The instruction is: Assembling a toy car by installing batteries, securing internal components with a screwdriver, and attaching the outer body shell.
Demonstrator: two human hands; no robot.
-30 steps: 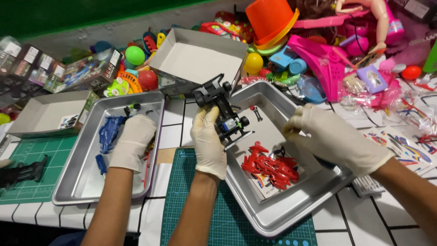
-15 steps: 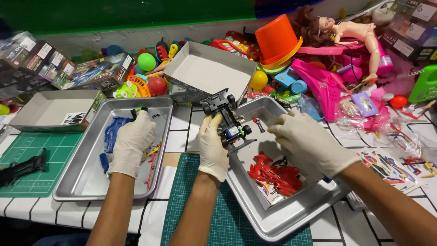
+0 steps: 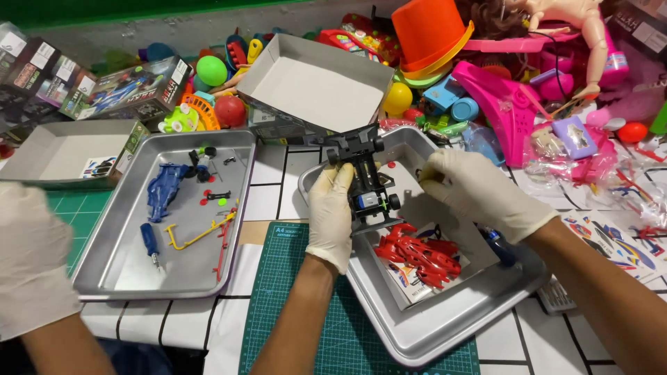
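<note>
Metal trays sit on the white-tiled tabletop (image 3: 274,184). Over the right tray (image 3: 445,326), the left hand (image 3: 332,212) has its fingers closed around a black toy car chassis (image 3: 365,180), held upright. The right hand (image 3: 479,191) rests just beside it; whether its fingers are gripping anything cannot be told. A red car body (image 3: 417,253) lies on a printed sheet in that tray. The left tray (image 3: 118,264) holds a blue car body (image 3: 163,191), a blue screwdriver (image 3: 149,243) and a yellow parts frame (image 3: 201,235). Another person's gloved hand (image 3: 31,257) is at the left edge.
</note>
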